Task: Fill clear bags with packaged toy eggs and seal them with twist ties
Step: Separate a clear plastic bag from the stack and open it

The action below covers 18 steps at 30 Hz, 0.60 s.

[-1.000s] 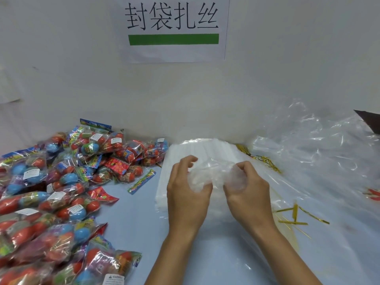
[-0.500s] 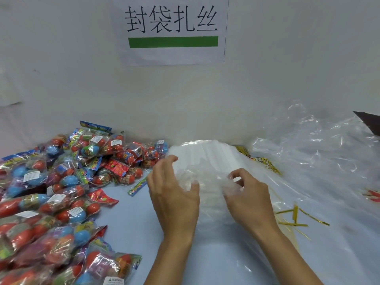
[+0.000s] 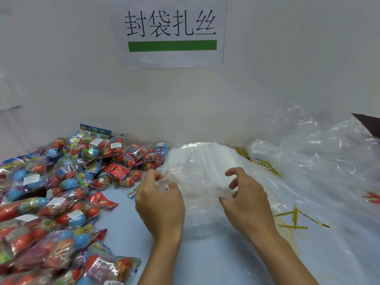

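Two hands work a clear bag over the stack of bags at the middle of the table.

The left hand pinches a crumpled edge of the thin, glossy film between thumb and curled fingers. The right hand has its fingers loosely curled and spread over the other side; whether it actually grips the film cannot be told, since the plastic is see-through and blurs into the stack beneath. Packaged toy eggs, red, blue and green in crinkly wrappers, lie heaped to the left, cut off by the frame edge. Gold twist ties lie scattered to the right, on a large wrinkled plastic sheet.
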Motion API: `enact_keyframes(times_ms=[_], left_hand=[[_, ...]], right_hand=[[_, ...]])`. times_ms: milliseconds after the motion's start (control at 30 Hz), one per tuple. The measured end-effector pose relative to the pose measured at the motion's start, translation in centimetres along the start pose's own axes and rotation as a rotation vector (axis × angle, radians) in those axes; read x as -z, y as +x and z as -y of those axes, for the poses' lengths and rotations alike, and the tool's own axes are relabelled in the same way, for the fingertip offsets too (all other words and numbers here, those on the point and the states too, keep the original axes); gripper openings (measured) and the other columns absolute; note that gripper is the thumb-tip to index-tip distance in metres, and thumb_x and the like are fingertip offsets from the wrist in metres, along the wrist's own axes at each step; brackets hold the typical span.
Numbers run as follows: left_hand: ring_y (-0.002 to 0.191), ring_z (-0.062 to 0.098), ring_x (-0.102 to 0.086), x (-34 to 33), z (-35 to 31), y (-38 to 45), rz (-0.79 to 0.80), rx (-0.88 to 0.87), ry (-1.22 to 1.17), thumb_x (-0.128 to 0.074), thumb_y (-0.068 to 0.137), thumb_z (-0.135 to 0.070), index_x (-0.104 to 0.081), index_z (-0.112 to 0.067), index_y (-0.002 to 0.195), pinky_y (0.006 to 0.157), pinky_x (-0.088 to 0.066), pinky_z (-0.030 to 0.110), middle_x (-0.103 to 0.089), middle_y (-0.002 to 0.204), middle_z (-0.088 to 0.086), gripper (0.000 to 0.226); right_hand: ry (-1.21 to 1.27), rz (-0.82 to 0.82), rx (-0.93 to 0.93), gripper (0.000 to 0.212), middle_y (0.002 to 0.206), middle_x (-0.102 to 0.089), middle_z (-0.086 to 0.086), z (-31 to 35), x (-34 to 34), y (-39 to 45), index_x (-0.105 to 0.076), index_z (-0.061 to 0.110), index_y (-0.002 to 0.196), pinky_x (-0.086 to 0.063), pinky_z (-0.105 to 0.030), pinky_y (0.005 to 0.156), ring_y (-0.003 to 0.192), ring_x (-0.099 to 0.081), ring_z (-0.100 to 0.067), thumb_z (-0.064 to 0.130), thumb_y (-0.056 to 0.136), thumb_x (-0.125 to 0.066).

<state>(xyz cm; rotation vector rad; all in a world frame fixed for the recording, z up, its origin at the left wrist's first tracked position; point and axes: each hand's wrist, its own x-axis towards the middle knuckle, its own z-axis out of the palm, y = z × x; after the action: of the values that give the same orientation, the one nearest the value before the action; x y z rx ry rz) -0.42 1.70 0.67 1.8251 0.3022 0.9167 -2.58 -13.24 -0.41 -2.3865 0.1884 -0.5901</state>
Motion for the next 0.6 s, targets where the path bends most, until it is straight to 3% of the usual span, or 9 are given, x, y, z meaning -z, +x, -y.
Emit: enact_keyframes(times_ms=[67,133,233,333,367,433,500,600], left_hand=[[0.076,0.032,-0.057,-0.2,-0.1,-0.3,0.072,-0.015,-0.005,-0.066,0.079,0.0,-0.056,-0.016,0.078,0.06,-0.043,0.032,-0.06,0.078,0.002,0.019],[0.095,0.027,-0.054,-0.3,-0.5,-0.6,0.15,-0.077,0.061,-0.076,0.077,-0.008,-0.058,-0.019,0.093,0.068,-0.04,0.028,-0.059,0.099,0.0,0.027],[0.111,0.028,-0.046,-0.3,-0.6,-0.8,0.176,-0.264,0.248,-0.089,0.067,-0.021,-0.057,-0.019,0.12,0.086,-0.05,0.042,-0.055,0.122,0.006,0.062],[0.098,0.027,-0.053,-0.4,-0.6,-1.2,0.162,-0.432,0.286,-0.087,0.067,-0.013,-0.066,-0.017,0.107,0.076,-0.054,0.041,-0.063,0.107,0.003,0.046],[0.093,0.024,-0.053,-0.4,-0.6,-1.3,0.195,-0.427,0.279,-0.085,0.07,-0.009,-0.068,-0.018,0.098,0.071,-0.052,0.038,-0.064,0.099,0.0,0.034],[0.086,0.019,-0.05,-0.5,-0.3,-1.3,0.311,-0.347,0.265,-0.078,0.077,-0.007,-0.06,-0.021,0.082,0.066,-0.043,0.029,-0.059,0.085,-0.006,0.023],[0.081,0.015,-0.043,-0.8,0.1,-1.4,0.431,-0.299,0.24,-0.071,0.081,-0.009,-0.046,-0.026,0.073,0.061,-0.032,0.022,-0.05,0.076,-0.01,0.032],[0.069,0.019,-0.039,-1.0,0.2,-1.4,0.487,-0.277,0.213,-0.061,0.08,0.001,-0.037,-0.024,0.067,0.052,-0.026,0.023,-0.042,0.065,-0.006,0.037]], right_hand=[[0.105,-0.026,-0.041,0.028,0.088,-0.058,0.015,-0.1,-0.1,0.1,-0.057,0.032,0.118,-0.055,-0.04,0.077,0.081,-0.063,-0.019,0.023,0.093,-0.063],[0.157,-0.072,-0.053,0.026,0.086,-0.06,0.013,-0.2,-0.2,0.1,-0.061,0.028,0.116,-0.055,-0.041,0.077,0.08,-0.063,-0.02,0.013,0.095,-0.058],[0.203,-0.153,-0.056,0.026,0.083,-0.062,0.008,-0.3,0.1,0.4,-0.061,0.027,0.106,-0.054,-0.039,0.073,0.077,-0.061,-0.017,0.006,0.09,-0.059],[0.248,-0.163,0.011,0.029,0.07,-0.058,0.007,-0.1,0.2,0.3,-0.059,0.028,0.091,-0.043,-0.016,0.061,0.067,-0.055,-0.008,0.002,0.08,-0.066],[0.254,-0.137,0.04,0.031,0.065,-0.054,0.007,0.2,0.1,0.2,-0.056,0.029,0.085,-0.04,-0.015,0.057,0.064,-0.051,-0.008,0.002,0.077,-0.068],[0.228,-0.086,0.075,0.033,0.06,-0.048,0.008,0.5,-0.1,0.0,-0.047,0.031,0.074,-0.036,-0.02,0.053,0.058,-0.044,-0.011,0.009,0.076,-0.072],[0.164,-0.085,0.068,0.039,0.057,-0.042,0.008,0.5,-0.4,-0.1,-0.039,0.028,0.066,-0.034,-0.03,0.052,0.056,-0.038,-0.013,0.015,0.078,-0.073],[0.136,-0.163,-0.014,0.04,0.051,-0.038,0.003,0.0,-0.3,0.1,-0.034,0.022,0.057,-0.028,-0.034,0.049,0.055,-0.034,-0.023,0.01,0.078,-0.066]])
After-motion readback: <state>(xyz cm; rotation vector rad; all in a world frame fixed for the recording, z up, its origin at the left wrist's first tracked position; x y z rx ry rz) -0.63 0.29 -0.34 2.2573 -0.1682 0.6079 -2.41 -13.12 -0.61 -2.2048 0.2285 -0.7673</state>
